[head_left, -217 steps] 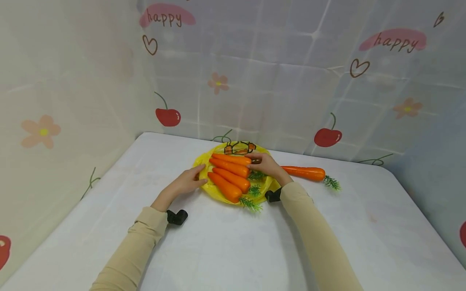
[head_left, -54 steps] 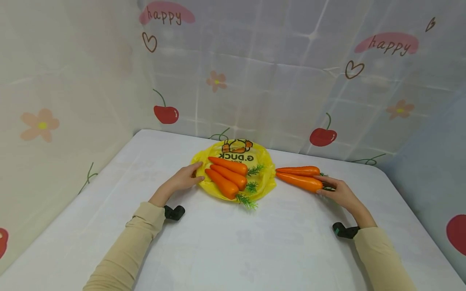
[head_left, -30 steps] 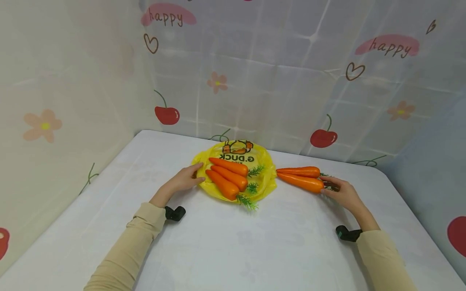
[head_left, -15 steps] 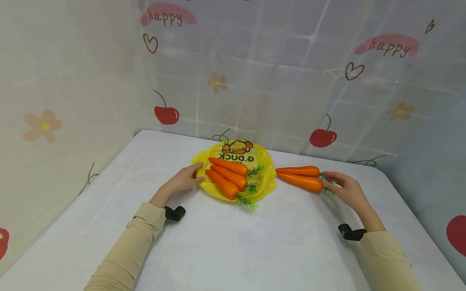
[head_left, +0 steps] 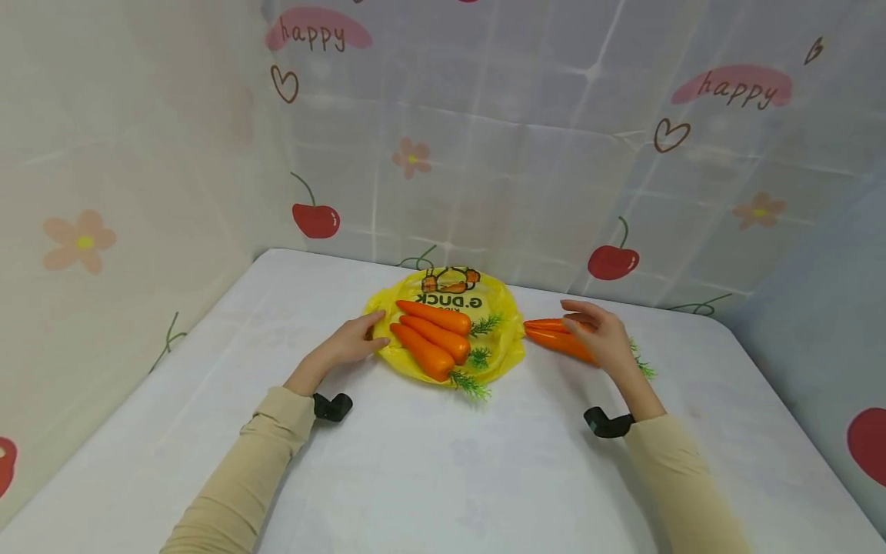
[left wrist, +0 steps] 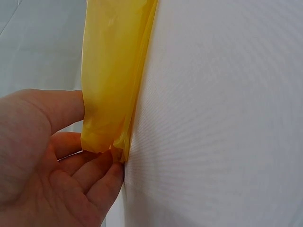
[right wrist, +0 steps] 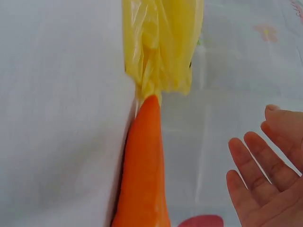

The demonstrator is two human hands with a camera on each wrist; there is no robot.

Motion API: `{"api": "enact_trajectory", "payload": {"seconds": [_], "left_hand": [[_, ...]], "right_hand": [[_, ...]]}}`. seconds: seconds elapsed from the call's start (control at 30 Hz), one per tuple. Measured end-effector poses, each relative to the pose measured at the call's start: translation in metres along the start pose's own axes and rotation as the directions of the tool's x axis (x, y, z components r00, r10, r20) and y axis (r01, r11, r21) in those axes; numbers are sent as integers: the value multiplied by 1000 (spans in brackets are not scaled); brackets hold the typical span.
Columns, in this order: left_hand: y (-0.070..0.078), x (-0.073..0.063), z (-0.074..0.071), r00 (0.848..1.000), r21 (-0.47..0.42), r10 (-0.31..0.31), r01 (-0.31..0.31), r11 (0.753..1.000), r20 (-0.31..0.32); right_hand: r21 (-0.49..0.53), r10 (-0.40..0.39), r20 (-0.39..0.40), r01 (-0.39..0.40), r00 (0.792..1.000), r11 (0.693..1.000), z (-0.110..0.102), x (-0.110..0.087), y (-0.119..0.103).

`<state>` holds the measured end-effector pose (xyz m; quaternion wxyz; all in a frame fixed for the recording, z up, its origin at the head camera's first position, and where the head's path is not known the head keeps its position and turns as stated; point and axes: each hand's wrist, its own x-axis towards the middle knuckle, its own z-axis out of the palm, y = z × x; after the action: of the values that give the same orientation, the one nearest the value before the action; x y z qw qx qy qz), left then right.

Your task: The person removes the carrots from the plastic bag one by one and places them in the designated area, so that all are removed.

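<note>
Three orange carrots [head_left: 424,354] with green tops lie side by side on a yellow plastic bag [head_left: 511,327] printed with a duck design. My left hand [head_left: 344,342] holds the bag's left edge. In the left wrist view, the thumb and fingers of that hand [left wrist: 35,137] are around the end of the yellow plastic [left wrist: 111,71]. Two more carrots [head_left: 557,343] lie just right of the bag, their tips near it. Over them hovers my right hand [head_left: 604,340], hiding parts of both. The right wrist view has its fingers [right wrist: 258,187] apart from the carrot [right wrist: 144,175], holding nothing.
All of this lies on a white-covered table [head_left: 443,469]. A backdrop curtain [head_left: 526,169] with cherries, flowers and lettering rises behind the table and at its sides. Dark wrist devices [head_left: 334,406] are worn on both arms.
One carrot has gone from the bag to beside the other at the right. My right hand has let go of its green top and moved left over both. My left hand stays put.
</note>
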<state>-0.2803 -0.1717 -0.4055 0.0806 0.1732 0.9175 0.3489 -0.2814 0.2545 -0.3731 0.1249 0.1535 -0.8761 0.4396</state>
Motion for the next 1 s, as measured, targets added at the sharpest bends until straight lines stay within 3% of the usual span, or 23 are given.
{"api": "enact_trajectory", "payload": {"seconds": [0.1,0.27,0.47,0.73,1.0], "left_hand": [[-1,0,0,1000,1,2,-2,1000,-3],[-3,-1,0,1000,2,4,-4,1000,-4],[-5,0,2,1000,-8,14,-14,1000,-9],[-5,0,2,1000,-9,21,-21,1000,-13],[-3,1,0,999,-7,33,-33,999,-14]], "right_hand": [[52,-30,4,29,1000,998,18,6,-22],[175,-62,16,58,998,983,52,19,-37],[222,-78,75,59,994,973,90,35,-50],[207,-89,160,55,983,977,120,48,-58],[35,-27,341,16,940,999,131,51,-50]]}}
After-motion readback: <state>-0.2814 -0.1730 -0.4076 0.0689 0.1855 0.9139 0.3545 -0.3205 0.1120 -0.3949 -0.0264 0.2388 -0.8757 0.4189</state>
